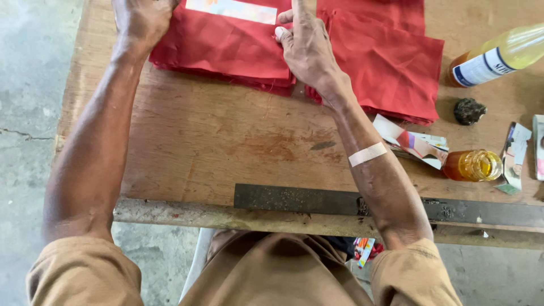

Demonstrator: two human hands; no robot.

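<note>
Right hand (306, 45) pinching red cloth (226, 48); left hand (141, 20) seemingly pressing it.

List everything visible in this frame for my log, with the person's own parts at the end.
Red cloth stacks: two, red, side by side at the table's far edge.
Pale paper strip: one, whitish, lying on the left stack.
Worn wooden table: one, brown.
Long dark metal bar: one, grey-black, along the near edge.
Plastic bottle of yellow liquid: one, lying at far right.
Small open amber jar: one, right side.
Dark lump: one, black, between bottle and jar.
Paper scraps: several, multicoloured, right side.
Left hand: on the left stack.
Right hand: pressing where the stacks meet; pale bandage on the forearm.
</note>
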